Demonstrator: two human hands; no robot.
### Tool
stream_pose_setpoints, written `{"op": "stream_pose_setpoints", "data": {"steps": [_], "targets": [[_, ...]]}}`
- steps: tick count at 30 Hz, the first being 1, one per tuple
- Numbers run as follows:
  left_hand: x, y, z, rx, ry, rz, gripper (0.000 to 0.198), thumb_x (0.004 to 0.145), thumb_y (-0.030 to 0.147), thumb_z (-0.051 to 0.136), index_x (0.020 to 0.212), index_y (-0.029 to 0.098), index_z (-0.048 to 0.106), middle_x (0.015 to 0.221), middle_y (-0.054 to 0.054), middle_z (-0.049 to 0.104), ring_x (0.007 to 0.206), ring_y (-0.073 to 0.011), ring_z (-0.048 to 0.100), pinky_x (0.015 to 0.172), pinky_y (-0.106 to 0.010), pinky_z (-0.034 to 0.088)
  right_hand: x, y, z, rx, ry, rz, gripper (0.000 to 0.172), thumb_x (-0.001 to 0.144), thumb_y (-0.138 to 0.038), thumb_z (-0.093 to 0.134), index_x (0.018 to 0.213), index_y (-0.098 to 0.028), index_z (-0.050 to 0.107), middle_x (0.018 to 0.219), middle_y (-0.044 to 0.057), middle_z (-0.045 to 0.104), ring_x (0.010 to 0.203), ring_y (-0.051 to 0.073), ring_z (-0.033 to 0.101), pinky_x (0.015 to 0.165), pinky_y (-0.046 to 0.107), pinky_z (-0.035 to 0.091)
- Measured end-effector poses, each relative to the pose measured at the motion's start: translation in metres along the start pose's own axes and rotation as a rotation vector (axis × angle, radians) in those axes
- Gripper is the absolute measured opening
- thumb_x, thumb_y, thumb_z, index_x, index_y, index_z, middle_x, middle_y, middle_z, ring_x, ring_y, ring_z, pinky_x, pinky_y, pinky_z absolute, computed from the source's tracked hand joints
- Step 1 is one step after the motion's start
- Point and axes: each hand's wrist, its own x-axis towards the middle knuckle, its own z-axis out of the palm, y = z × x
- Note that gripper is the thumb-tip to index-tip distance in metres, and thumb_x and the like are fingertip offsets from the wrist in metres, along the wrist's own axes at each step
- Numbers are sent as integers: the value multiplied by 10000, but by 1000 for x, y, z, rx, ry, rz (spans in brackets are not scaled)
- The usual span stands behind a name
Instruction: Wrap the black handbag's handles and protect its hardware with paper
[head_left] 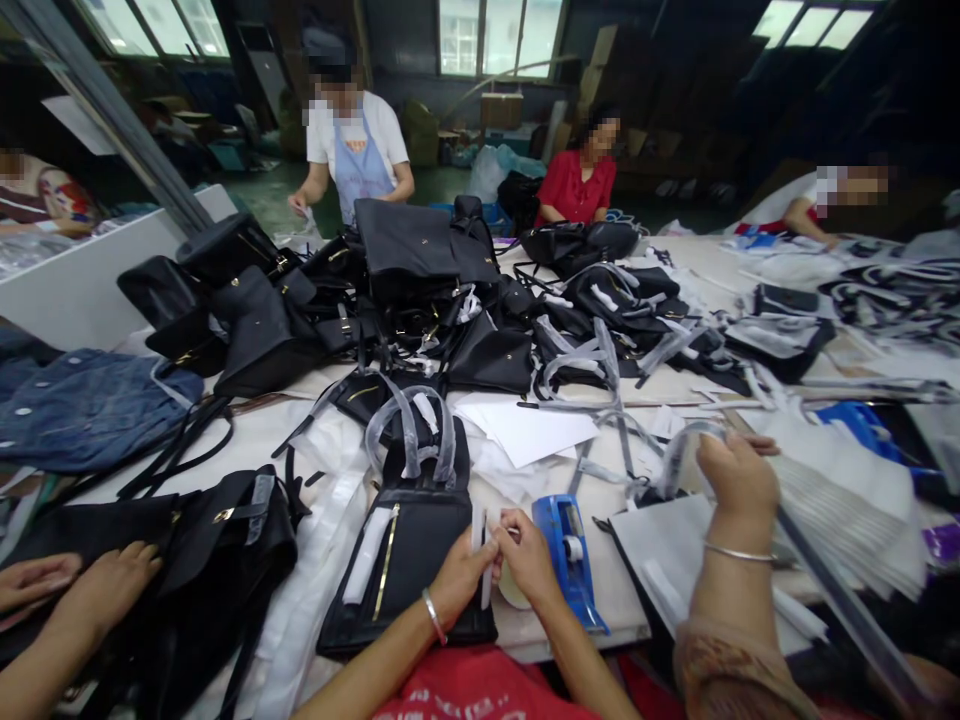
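Both hands meet low at centre: left hand [461, 575] and right hand [529, 555] pinch a narrow white paper strip [487, 560] between closed fingertips. Just left of the fingers lies a flat black leather handbag [405, 570]; just right, a blue tape dispenser [570, 555].

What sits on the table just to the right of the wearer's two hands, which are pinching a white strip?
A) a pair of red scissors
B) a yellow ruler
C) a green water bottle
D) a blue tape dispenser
D: a blue tape dispenser lies right beside the right hand, while both it and the left hand pinch the white strip above a black bag.
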Motion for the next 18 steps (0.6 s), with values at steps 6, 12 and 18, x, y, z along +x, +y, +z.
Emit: {"op": "stream_pose_setpoints", "data": {"steps": [6,12,18], "targets": [[9,4,-9,151,-140,29,360,831,495,516,874,141,566,652,8,544,512,-87,485,515,-205,387,7,-6,-21,349,-258,160,359,682,-417,708,936,-179,619,739,22,650,715,194,633,716,343,483],[11,15,-13,337,-269,51,337,816,427,563,1010,154,604,668,2,587,516,-91,503,527,-201,373,5,11,-19,330,-167,156,353,682,-478,695,803,-151,642,711,21,640,673,167,589,684,297,465],[14,-6,2,168,38,76,417,692,357,704,1027,135,591,889,-48,656,763,-174,586,705,-256,453,1,14,-13,-28,93,5,243,682,-419,687,702,-188,616,651,6,615,622,178,567,613,294,448]]}}
